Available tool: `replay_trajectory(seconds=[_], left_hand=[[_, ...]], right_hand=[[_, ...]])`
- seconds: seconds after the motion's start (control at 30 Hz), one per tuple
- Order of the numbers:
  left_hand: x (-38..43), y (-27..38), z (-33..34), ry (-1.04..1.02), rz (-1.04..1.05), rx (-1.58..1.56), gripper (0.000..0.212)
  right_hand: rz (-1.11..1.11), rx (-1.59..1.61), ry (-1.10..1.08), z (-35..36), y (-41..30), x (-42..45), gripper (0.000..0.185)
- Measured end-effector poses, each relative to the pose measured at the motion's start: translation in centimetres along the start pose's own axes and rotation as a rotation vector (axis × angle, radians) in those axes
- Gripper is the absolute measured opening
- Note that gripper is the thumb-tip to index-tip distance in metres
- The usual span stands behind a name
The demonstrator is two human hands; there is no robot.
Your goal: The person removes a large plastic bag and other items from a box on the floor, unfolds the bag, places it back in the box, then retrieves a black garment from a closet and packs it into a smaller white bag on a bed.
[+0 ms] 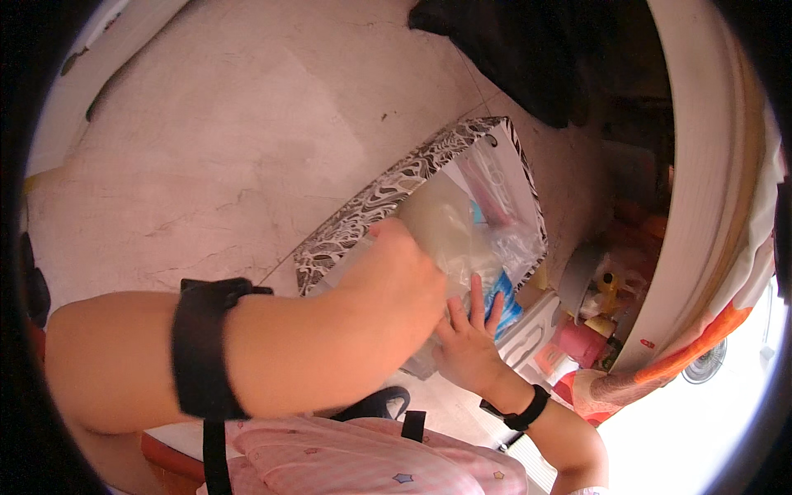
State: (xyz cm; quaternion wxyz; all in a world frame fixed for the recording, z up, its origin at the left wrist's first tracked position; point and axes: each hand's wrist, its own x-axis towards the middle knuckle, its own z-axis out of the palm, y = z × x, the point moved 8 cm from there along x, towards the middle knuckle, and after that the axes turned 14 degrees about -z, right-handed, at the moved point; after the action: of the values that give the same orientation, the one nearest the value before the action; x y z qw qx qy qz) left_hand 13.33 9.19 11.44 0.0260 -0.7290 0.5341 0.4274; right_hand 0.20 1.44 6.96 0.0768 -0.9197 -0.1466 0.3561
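Note:
A box with a black-and-white patterned rim [396,192] stands on the floor, holding clear plastic bags and packets. My left hand [402,272] reaches in from the left, curled against a translucent plastic bag [442,216]; its fingertips are hidden, so its hold on the bag cannot be told. Close beside it, my right hand [470,346] has its fingers spread over the bags, close to a blue-and-white packet [507,303]. Another clear packet [492,185] with something pinkish inside lies towards the box's far end.
Right of the box are a light plastic rack [532,328], a grey round container [578,278] and a pink container [581,343], below a pale table or bed edge [687,185]. Dark fabric [526,62] hangs at the top. A dark shoe [377,402] is near my lap.

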Motion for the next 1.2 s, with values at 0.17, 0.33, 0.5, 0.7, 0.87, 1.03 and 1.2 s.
replay_trajectory(seconds=[0.17, 0.33, 0.5, 0.7, 0.87, 1.03, 1.2], left_hand=[[-0.6, 0.9, -3.6, 0.761, 0.142, -0.13, 0.039], [0.8, -0.7, -0.5, 0.674, -0.015, -0.05, 0.057], [1.5, -1.0, 1.6, 0.433, -0.042, 0.404, 0.053], [4.0, -1.9, 3.5, 0.255, -0.097, 0.759, 0.054], [4.5, -1.6, 3.8, 0.243, -0.149, 0.922, 0.056], [4.1, -1.6, 4.4, 0.175, -0.153, 1.042, 0.06], [5.2, -1.1, 4.7, 0.157, -0.079, 0.89, 0.068]], right_hand=[[0.062, 0.164, -0.025, 1.8, 0.9, 0.5, 0.067], [0.08, -0.047, -0.127, 1.0, -0.2, 1.1, 0.059], [0.023, 0.05, -0.035, -1.2, -1.3, 1.3, 0.059], [-0.188, 0.207, -0.018, -4.5, 0.3, 0.0, 0.064], [-0.166, 0.065, 0.003, -3.4, 2.4, 2.1, 0.086], [-0.127, -0.067, 0.041, -1.8, 2.0, 3.0, 0.094], [-0.051, -0.113, 0.044, 0.1, 2.9, 3.1, 0.093]])
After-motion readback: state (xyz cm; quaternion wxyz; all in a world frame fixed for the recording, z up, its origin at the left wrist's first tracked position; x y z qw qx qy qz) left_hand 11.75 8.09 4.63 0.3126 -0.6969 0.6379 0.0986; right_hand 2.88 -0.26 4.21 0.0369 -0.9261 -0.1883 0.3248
